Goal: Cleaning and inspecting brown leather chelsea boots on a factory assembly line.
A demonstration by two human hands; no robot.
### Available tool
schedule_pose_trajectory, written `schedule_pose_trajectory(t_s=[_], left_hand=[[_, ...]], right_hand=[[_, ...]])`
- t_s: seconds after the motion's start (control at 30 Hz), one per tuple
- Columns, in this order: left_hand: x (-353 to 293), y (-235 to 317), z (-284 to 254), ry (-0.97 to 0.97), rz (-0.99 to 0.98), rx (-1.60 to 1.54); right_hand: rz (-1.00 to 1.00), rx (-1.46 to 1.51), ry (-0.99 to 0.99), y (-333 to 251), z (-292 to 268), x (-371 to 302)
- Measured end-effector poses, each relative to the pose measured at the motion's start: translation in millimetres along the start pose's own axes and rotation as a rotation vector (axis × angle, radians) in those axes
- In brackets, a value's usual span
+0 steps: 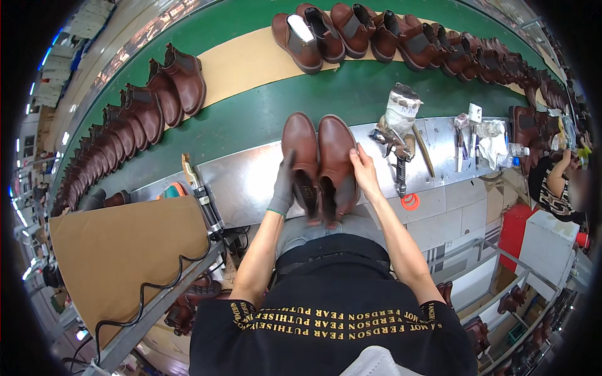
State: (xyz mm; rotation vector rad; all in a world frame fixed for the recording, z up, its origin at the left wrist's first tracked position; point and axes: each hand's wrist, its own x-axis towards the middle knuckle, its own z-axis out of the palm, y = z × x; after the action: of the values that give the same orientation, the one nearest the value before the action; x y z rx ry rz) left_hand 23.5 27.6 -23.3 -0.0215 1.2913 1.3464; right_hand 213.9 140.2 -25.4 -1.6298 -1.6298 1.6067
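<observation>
Two brown leather ankle boots stand side by side, toes away from me, at the near edge of the metal ledge. My left hand [284, 188], in a grey glove, is closed on the outer side of the left boot [299, 135]. On the right boot [336, 141], my bare right hand [364, 172] grips the outer side, its thumb on the upper. Dark elastic panels show at the boots' ankles. Their shafts point toward me, over my lap.
Boots line the green bench in a left row [182, 81] and a right row [354, 31]. A spray gun [396, 147] and a brush [423, 153] lie right of my hands. Cardboard [132, 250] and a black cable [182, 263] are at left. Another person [555, 182] works far right.
</observation>
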Motion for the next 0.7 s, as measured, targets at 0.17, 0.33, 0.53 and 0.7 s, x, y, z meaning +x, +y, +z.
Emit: schedule_pose_trajectory(t_s=[0.17,0.33,0.53,0.7], left_hand=[[32,48,22,0.439,0.356,1.233],[67,83,39,0.227,0.220,1.503],[63,94,-2,-0.004,0.264,0.847],[33,91,-1,-0.140,0.098,0.313]], right_hand=[[-0.061,-0.506,-0.117,-46,-1,35],[-0.059,-0.756,-0.090,-58,11,54],[-0.183,-0.327,-0.162,-41,-24,63],[0.120,0.305,-0.497,-36,-51,59]])
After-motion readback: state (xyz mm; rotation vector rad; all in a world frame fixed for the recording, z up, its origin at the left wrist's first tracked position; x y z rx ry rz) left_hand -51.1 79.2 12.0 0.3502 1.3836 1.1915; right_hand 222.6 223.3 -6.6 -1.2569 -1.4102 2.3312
